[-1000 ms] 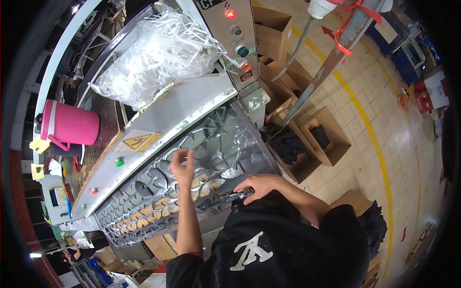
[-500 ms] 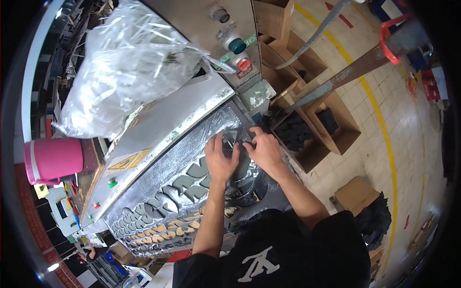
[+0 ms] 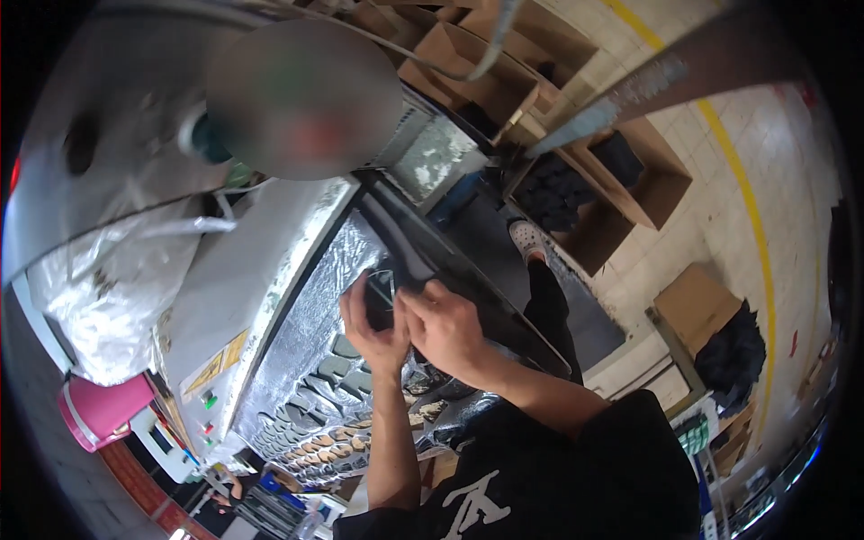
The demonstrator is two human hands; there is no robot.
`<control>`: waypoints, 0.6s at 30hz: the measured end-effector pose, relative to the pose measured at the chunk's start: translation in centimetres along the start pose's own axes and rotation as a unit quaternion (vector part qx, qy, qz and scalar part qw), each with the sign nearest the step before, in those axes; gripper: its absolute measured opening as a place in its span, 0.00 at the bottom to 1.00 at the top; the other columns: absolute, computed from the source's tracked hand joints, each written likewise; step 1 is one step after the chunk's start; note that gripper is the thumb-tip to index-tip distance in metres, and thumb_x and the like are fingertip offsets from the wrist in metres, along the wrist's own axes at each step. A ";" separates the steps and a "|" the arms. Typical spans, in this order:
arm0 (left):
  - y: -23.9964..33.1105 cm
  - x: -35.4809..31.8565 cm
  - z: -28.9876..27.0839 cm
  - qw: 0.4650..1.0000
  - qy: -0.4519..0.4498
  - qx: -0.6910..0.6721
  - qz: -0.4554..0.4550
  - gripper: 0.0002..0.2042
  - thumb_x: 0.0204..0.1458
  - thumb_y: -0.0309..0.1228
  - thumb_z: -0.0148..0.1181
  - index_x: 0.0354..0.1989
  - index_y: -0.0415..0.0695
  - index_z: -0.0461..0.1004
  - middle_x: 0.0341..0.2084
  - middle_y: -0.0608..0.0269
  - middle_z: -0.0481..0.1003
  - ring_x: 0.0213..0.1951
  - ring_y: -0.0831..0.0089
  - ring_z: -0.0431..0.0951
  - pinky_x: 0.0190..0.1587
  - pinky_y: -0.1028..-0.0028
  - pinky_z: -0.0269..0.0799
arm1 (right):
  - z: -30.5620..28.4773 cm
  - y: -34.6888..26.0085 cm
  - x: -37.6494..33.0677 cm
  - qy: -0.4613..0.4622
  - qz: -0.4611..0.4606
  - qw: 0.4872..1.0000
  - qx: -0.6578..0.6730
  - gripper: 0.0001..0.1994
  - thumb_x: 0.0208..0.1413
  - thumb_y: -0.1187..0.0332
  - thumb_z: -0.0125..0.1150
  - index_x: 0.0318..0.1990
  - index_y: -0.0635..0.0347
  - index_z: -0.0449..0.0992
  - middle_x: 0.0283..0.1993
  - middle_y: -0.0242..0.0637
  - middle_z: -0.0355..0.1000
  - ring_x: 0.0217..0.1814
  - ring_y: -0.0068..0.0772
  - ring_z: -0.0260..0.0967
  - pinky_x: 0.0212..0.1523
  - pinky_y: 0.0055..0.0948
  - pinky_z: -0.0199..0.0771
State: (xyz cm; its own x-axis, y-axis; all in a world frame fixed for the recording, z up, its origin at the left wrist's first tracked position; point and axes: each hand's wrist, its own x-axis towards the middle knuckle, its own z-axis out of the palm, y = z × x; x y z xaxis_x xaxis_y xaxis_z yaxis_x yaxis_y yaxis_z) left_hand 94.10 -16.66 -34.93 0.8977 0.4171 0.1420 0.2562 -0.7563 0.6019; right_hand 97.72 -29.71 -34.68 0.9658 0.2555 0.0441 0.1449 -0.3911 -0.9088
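Observation:
Over the near end of the machine's silvery work surface [image 3: 310, 279], my two hands come together at a small dark piece [image 3: 381, 290] with thin pale lines on it. My left hand [image 3: 376, 337] curves its fingers and thumb around the left side of that piece. My right hand [image 3: 447, 331] has its fingers pressed together at the right edge of it. Part of the piece is hidden behind my fingers. A dark smooth strip [image 3: 396, 241] runs along the surface just beyond my hands. Rows of grey curved cut-outs [image 3: 310, 391] lie left of my left wrist.
Cardboard boxes [image 3: 661, 193] holding dark pieces stand on the floor at the right. A metal bar [image 3: 621, 99] slants across the upper right. A clear plastic bag [image 3: 117, 297] and a pink bucket [image 3: 106, 409] are at the left. A foot in a pale clog [image 3: 525, 238] shows below the machine edge.
The view has swung, so the machine and bag sit farther left and lower. My hands have drawn closer together, and my right fingers have closed at the dark piece.

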 end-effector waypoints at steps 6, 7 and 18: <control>-1.3 -0.1 0.2 1.000 -0.009 -0.003 -0.006 0.28 0.53 0.30 0.74 0.64 0.38 0.76 0.44 0.48 0.79 0.44 0.51 0.80 0.49 0.62 0.76 | 0.5 0.0 0.1 0.003 -0.011 1.000 0.000 0.12 0.57 0.70 0.70 0.48 0.60 0.84 0.31 0.38 0.70 0.26 0.42 0.75 0.28 0.38 0.76; -1.2 -0.1 0.2 1.000 -0.001 -0.010 -0.011 0.28 0.54 0.30 0.73 0.64 0.38 0.76 0.43 0.49 0.78 0.43 0.52 0.80 0.48 0.62 0.76 | 0.7 0.0 0.1 0.016 -0.016 1.000 0.002 0.13 0.55 0.70 0.70 0.48 0.61 0.84 0.31 0.38 0.70 0.25 0.42 0.74 0.27 0.37 0.74; -1.3 0.3 0.5 1.000 -0.009 -0.006 0.013 0.28 0.54 0.29 0.72 0.65 0.38 0.75 0.42 0.52 0.77 0.40 0.59 0.79 0.44 0.66 0.74 | 1.1 0.2 0.2 0.004 0.000 1.000 -0.002 0.16 0.53 0.68 0.68 0.48 0.66 0.83 0.34 0.41 0.73 0.28 0.42 0.77 0.31 0.39 0.79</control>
State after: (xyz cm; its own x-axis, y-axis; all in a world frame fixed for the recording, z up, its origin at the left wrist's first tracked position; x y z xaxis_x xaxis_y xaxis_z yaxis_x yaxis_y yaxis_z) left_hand 94.21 -15.81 -36.08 0.9104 0.3884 0.1426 0.2290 -0.7600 0.6082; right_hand 97.68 -28.77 -35.33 0.9672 0.2494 0.0475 0.1462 -0.3941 -0.9074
